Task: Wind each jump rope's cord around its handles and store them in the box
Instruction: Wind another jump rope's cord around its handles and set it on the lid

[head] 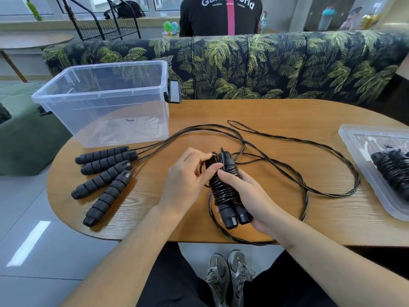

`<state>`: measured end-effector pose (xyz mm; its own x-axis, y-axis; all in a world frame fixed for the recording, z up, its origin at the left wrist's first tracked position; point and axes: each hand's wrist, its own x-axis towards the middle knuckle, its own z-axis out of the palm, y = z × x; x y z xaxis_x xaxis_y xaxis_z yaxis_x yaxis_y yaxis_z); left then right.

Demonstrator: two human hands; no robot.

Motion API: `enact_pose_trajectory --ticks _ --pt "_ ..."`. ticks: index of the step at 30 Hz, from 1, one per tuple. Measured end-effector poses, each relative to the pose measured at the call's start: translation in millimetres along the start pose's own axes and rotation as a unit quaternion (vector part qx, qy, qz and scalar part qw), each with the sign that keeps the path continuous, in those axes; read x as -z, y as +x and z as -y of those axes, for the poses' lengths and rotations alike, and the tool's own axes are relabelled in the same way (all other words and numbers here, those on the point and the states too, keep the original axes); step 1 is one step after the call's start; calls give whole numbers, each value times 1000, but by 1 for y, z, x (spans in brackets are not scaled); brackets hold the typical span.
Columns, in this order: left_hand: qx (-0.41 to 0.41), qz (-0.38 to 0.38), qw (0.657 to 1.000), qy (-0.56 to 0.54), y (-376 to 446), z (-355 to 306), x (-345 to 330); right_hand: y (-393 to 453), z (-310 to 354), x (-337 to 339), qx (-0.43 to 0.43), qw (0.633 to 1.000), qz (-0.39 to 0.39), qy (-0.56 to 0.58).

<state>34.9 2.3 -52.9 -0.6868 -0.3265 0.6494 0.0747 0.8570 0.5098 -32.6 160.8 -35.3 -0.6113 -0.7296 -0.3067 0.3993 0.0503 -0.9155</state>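
A black jump rope (228, 191) with its cord coiled around its two paired handles is held over the middle of the wooden table (276, 111). My right hand (245, 191) grips the handles from the right. My left hand (188, 171) pinches the cord at the top end of the bundle. Several more black foam handles (104, 173) lie side by side at the left, their loose cords (287, 138) looping across the table. The clear plastic box (106, 94) stands empty at the far left corner.
A clear lid (363, 165) at the right table edge carries another wound jump rope (394, 167). A palm-print sofa back (265, 63) runs behind the table, and a person in a black shirt sits beyond it. My shoes show under the table's near edge.
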Motion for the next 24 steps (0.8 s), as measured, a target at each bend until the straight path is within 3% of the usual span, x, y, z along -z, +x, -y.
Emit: enact_pose_trajectory --ticks 6,8,12,17,24 --pt "20 184 980 -68 1 11 11 -2 -4 13 -17 999 -16 -36" --pt "5 198 979 -45 2 10 14 -2 -7 15 -9 998 -18 -64" --pt "-55 121 991 -3 -1 -2 14 -2 -3 11 28 994 -44 -93" --pt "-73 5 996 56 -12 -11 4 -4 2 9 50 983 -59 -166" --pt "-65 -48 997 -19 -16 -7 -13 -7 8 9 36 975 -41 -214"
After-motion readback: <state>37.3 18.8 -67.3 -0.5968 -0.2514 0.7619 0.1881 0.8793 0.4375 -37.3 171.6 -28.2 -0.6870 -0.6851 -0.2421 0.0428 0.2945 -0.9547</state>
